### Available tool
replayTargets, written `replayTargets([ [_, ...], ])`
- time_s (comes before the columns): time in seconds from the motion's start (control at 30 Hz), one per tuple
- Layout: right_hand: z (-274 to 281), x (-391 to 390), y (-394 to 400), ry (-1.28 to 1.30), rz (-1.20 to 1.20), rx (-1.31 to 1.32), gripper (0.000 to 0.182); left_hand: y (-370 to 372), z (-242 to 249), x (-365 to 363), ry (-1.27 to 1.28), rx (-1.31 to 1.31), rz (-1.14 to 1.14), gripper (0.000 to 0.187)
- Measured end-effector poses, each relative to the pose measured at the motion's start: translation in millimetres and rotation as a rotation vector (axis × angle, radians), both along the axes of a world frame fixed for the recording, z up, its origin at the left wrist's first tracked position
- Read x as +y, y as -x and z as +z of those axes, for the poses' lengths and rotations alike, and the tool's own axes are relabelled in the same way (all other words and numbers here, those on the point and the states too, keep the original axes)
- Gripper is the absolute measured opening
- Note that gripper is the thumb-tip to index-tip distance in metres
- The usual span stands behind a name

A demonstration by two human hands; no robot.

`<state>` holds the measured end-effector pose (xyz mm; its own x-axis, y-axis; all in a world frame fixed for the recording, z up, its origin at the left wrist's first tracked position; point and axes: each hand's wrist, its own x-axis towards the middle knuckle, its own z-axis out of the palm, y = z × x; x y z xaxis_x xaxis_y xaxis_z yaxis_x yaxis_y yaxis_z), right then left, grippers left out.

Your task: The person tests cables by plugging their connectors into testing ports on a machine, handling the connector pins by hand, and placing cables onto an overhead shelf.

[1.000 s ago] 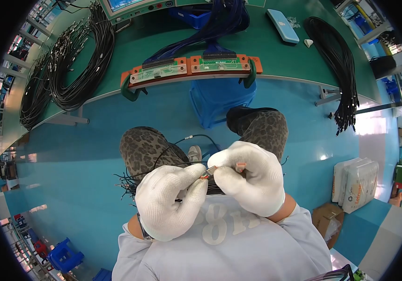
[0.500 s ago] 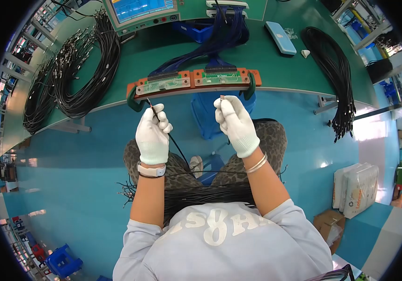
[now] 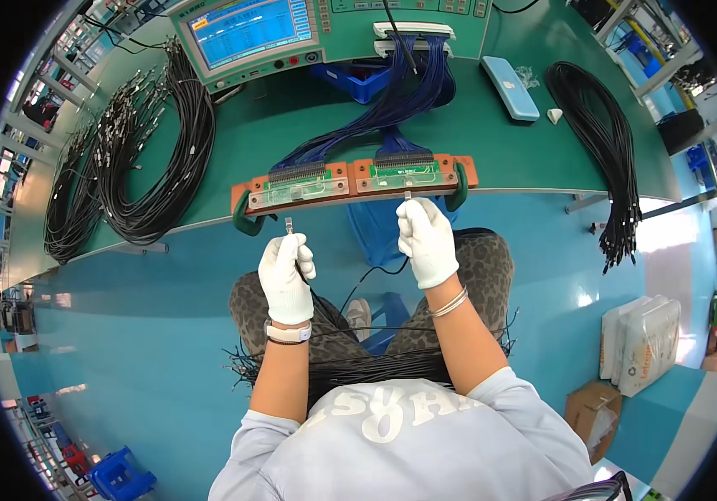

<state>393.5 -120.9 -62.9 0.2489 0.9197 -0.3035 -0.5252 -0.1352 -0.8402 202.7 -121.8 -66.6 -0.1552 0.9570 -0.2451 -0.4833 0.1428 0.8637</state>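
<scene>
My left hand [image 3: 286, 269], in a white glove, pinches a cable connector [image 3: 289, 226] with a flat metal tip pointing up, a little in front of the left test board [image 3: 298, 192]. Gloved as well, my right hand [image 3: 427, 242] is closed on a second small cable connector [image 3: 408, 196], its tip right at the front edge of the right test board [image 3: 404, 174]. A thin black cable [image 3: 372, 270] loops between the two hands above my lap. Both boards sit on an orange-brown mount [image 3: 350, 199] along the table's front edge.
Blue ribbon wires [image 3: 358, 125] run from the boards to a green tester [image 3: 337, 33] with a lit screen. Bundles of black cables lie on the table at left [image 3: 183, 179] and right [image 3: 600, 125]. More black cables [image 3: 375, 367] lie across my lap. Green clamps [image 3: 247, 215] flank the boards.
The view has tilted up, so the table sits lower. My right hand's connector has come up to the right board's edge. The left connector has turned upright and shows more clearly.
</scene>
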Motion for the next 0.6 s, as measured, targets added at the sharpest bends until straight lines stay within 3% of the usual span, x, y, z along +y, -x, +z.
replayTargets([
  [0.6,3,8,3,0.055,-0.158,-0.048,0.012,-16,8,14,-0.010,0.222,0.066,0.011],
])
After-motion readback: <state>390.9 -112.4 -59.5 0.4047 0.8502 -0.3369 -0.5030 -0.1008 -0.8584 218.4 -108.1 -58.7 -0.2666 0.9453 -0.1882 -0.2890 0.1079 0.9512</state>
